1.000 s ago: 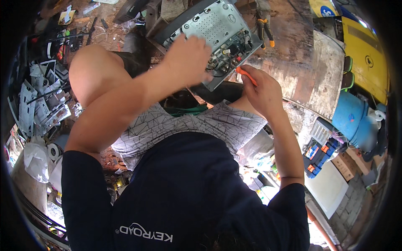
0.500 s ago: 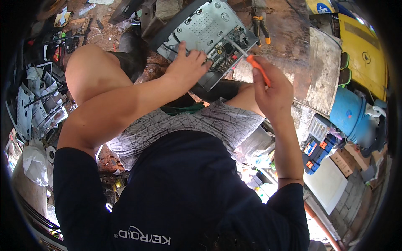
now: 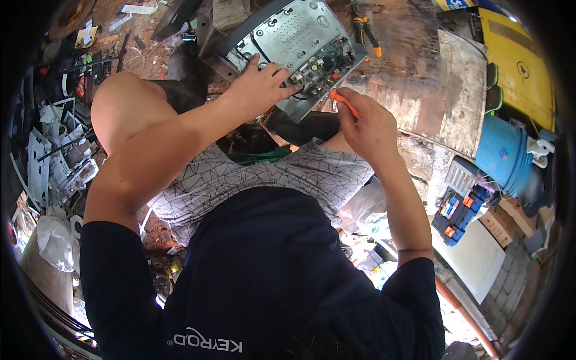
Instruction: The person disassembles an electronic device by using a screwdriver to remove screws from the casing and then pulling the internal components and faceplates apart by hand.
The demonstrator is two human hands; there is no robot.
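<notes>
An opened electronic device with a perforated metal chassis (image 3: 293, 31) lies tilted in front of my knees. A green circuit board (image 3: 329, 65) with small parts and cables shows along its right side. My left hand (image 3: 257, 90) rests on the chassis's lower left part, fingers spread and gripping nothing. Wrapped in my right hand (image 3: 371, 125) is a screwdriver with an orange handle (image 3: 345, 103). Its shaft points up and left at the board's lower edge; the exact spot its tip touches cannot be made out.
Pliers with black and orange handles (image 3: 371, 37) lie right of the device. A worn wooden board (image 3: 459, 90) spreads beyond them. At the right stand a yellow case (image 3: 519, 66), a blue bucket (image 3: 501, 150) and a blue toolbox (image 3: 459, 213). Metal scrap (image 3: 57, 150) is heaped at the left.
My right hand and the screwdriver have moved left and slightly down, from the board's upper right to its lower edge. My left hand stays on the chassis, shifted slightly left.
</notes>
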